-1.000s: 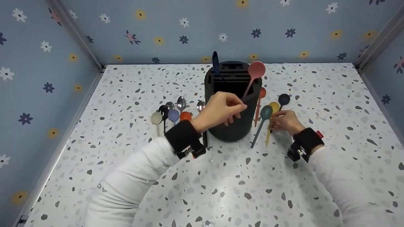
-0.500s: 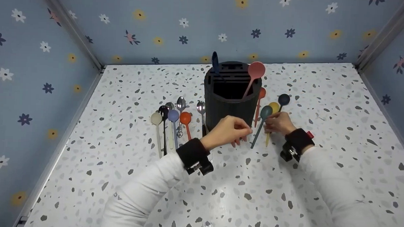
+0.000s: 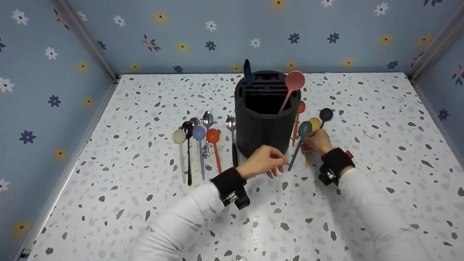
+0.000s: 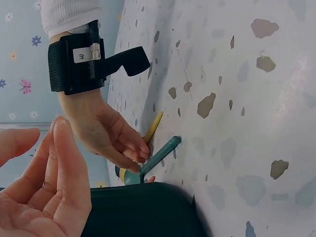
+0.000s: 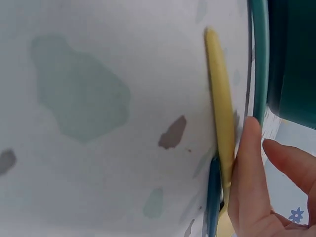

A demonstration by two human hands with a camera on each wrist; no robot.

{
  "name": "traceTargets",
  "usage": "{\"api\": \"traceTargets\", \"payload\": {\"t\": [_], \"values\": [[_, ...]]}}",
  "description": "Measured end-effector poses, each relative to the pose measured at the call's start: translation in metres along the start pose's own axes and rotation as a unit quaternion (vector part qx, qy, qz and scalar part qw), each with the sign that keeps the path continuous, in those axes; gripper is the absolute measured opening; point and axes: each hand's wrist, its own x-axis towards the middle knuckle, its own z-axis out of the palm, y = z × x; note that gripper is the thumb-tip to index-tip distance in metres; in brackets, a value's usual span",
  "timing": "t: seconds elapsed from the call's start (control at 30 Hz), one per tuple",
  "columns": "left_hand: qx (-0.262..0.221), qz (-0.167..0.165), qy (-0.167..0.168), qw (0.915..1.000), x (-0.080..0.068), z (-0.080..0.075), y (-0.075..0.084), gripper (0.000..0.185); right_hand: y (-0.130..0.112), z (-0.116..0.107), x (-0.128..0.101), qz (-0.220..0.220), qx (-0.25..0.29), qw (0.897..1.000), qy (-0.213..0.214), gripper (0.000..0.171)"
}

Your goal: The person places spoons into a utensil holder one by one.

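speckled table (image 3: 329, 211), black holder (image 3: 265, 127), spoons (image 3: 200, 141)

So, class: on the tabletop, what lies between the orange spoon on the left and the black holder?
In the head view, one silver spoon with a dark handle lies between the orange spoon and the holder; it is beside the holder's left side.
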Motion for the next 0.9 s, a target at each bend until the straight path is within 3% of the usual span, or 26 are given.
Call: {"api": "traceTargets", "payload": {"t": [0.17, 0.23, 0.43, 0.67, 0.8, 0.9], "values": [[-0.030, -0.026, 0.002, 0.9992, 0.004, 0.006, -0.008, 0.016, 0.002, 0.002, 0.003, -0.025, -0.094, 0.995, 0.030, 0.023], [-0.037, -0.036, 0.004, 0.9986, 0.006, 0.008, -0.012, 0.017, 0.002, 0.004, 0.004, -0.026, -0.108, 0.993, 0.038, 0.023], [-0.053, -0.064, 0.007, 0.9966, 0.010, 0.013, -0.021, 0.020, 0.003, 0.008, 0.005, -0.006, -0.084, 0.995, 0.052, 0.020], [-0.071, -0.094, 0.017, 0.9928, 0.014, 0.014, -0.032, 0.019, 0.004, 0.013, 0.007, -0.013, -0.138, 0.986, 0.089, 0.025], [-0.068, -0.104, 0.019, 0.9921, 0.016, 0.014, -0.037, 0.021, 0.004, 0.014, 0.007, -0.006, -0.127, 0.988, 0.084, 0.026], [-0.065, -0.106, 0.019, 0.9920, 0.017, 0.014, -0.040, 0.021, 0.004, 0.013, 0.005, 0.001, -0.090, 0.994, 0.063, 0.020]]}}
